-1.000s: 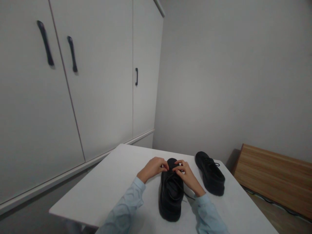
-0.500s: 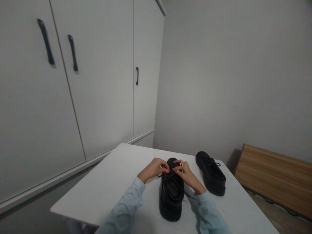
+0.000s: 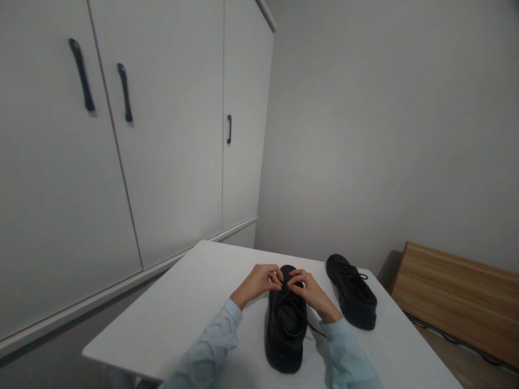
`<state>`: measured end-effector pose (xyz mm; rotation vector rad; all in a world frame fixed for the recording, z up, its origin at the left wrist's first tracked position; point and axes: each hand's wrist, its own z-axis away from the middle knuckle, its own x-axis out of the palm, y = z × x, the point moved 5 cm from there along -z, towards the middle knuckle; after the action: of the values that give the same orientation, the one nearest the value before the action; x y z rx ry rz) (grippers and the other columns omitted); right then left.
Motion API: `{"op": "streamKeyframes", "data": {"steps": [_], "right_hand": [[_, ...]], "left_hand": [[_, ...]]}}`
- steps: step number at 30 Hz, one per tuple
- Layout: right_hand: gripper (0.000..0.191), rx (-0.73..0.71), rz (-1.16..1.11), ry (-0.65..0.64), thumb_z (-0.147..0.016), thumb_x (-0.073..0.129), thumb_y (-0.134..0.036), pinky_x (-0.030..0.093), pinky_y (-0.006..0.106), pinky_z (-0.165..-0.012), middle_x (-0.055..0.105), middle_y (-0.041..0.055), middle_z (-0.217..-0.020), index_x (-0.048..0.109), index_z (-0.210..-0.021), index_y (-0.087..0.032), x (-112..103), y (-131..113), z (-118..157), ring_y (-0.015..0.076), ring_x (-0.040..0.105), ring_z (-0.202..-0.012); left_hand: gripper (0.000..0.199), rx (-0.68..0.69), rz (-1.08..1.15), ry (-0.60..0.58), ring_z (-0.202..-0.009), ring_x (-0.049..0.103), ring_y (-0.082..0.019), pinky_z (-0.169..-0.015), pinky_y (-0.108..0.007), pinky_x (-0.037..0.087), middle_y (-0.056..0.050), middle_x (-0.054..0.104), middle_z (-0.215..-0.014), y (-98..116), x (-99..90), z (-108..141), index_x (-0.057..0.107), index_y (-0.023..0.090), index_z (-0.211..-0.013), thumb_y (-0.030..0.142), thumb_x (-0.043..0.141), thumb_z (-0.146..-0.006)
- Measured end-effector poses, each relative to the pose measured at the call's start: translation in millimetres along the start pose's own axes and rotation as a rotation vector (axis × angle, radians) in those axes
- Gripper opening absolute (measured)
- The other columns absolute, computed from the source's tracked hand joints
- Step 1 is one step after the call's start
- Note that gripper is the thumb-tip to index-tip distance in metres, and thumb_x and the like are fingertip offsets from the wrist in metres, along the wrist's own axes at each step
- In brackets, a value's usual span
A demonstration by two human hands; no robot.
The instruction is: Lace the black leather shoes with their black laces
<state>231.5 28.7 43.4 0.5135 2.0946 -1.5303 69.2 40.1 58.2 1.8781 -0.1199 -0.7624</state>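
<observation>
A black lace-up shoe (image 3: 285, 337) rests on the white table (image 3: 178, 319), its toe pointing away from me and its heel toward me. Over the laced front part, my left hand (image 3: 263, 281) comes in from the left with thumb and fingers pinched at the shoelace. From the right, my right hand (image 3: 307, 286) pinches at the same lacing, close beside the left fingertips. Dark lace strands cross the shoe's opening, and a loose end trails onto the table under my right wrist. The exact bit of lace between the fingertips is too small to see clearly.
A second black shoe (image 3: 352, 292), its lace tied in a bow, stands near the table's right edge. White cupboard doors (image 3: 174, 135) with dark handles rise at the left. A wooden panel (image 3: 454, 297) leans by the grey wall at the right.
My right fingers have drawn closer together at the lacing. The left hand has moved only slightly. The shoe stays in place while the view shifts a little.
</observation>
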Motion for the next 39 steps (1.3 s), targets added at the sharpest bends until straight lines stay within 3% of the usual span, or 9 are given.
{"op": "streamKeyframes", "data": {"steps": [9, 13, 19, 25, 30, 34, 39], "right_hand": [[0.009, 0.030, -0.038, 0.053, -0.065, 0.064, -0.016, 0.036, 0.043, -0.096, 0.058, 0.0083, -0.102, 0.071, -0.067, -0.020, 0, -1, 5, 0.0270, 0.050, -0.107], [0.008, 0.000, -0.004, 0.094, -0.065, 0.063, -0.016, 0.036, 0.044, -0.096, 0.058, 0.0072, -0.098, 0.069, -0.063, -0.020, 2, -3, 6, 0.0270, 0.051, -0.104], [0.009, -0.015, 0.020, 0.213, -0.069, 0.061, -0.022, 0.038, 0.042, -0.093, 0.058, 0.0086, -0.095, 0.065, -0.061, -0.020, -3, -4, 6, 0.0260, 0.053, -0.099], [0.019, -0.100, -0.065, 0.345, -0.077, 0.054, -0.037, 0.046, 0.041, -0.081, 0.060, 0.0074, -0.082, 0.059, -0.068, -0.020, -17, -2, 6, 0.0238, 0.056, -0.083], [0.035, -0.050, -0.287, 0.362, -0.079, 0.051, -0.054, 0.051, 0.037, -0.070, 0.065, 0.0085, -0.086, 0.058, -0.080, -0.019, -32, 3, 7, 0.0221, 0.061, -0.079], [0.036, -0.030, -0.611, 0.337, -0.079, 0.055, -0.056, 0.053, 0.038, -0.073, 0.069, 0.0073, -0.092, 0.048, -0.076, -0.021, -42, 0, 12, 0.0190, 0.067, -0.073], [0.032, -0.045, -0.847, 0.344, -0.082, 0.054, -0.052, 0.054, 0.038, -0.073, 0.068, -0.0002, -0.073, 0.039, -0.079, -0.024, -58, -8, 20, 0.0194, 0.070, -0.070]], "left_hand": [[0.024, -0.026, 0.081, -0.017, -0.072, 0.068, -0.018, -0.070, -0.028, 0.050, -0.005, 0.071, -0.072, -8, 1.9, -2, 0.066, 0.014, -0.082, 0.028, 0.074, -0.064], [0.031, 0.014, 0.047, -0.013, -0.074, 0.065, -0.017, -0.070, -0.026, 0.048, -0.005, 0.070, -0.076, -1, 1.8, 0, 0.065, 0.014, -0.087, 0.036, 0.073, -0.067], [0.056, 0.221, -0.277, 0.014, -0.092, 0.054, -0.020, -0.081, -0.029, 0.043, -0.006, 0.059, -0.098, 16, 7.0, 2, 0.063, 0.018, -0.099, 0.048, 0.080, -0.054], [0.075, 0.221, -0.254, 0.028, -0.113, 0.046, -0.026, -0.099, -0.040, 0.036, -0.011, 0.052, -0.119, 13, 11.3, 1, 0.051, 0.019, -0.118, 0.043, 0.082, -0.054], [0.067, 0.193, -0.111, -0.052, -0.114, 0.050, -0.024, -0.100, -0.036, 0.036, -0.009, 0.054, -0.124, 8, 15.3, 2, 0.049, 0.020, -0.121, 0.037, 0.078, -0.062], [0.064, 0.183, -0.104, -0.074, -0.114, 0.051, -0.023, -0.099, -0.035, 0.037, -0.009, 0.056, -0.124, 6, 16.5, 2, 0.051, 0.019, -0.120, 0.036, 0.077, -0.064], [0.063, 0.165, -0.109, -0.070, -0.114, 0.051, -0.024, -0.099, -0.037, 0.037, -0.010, 0.056, -0.124, 6, 16.2, 2, 0.053, 0.019, -0.118, 0.035, 0.077, -0.063]]}}
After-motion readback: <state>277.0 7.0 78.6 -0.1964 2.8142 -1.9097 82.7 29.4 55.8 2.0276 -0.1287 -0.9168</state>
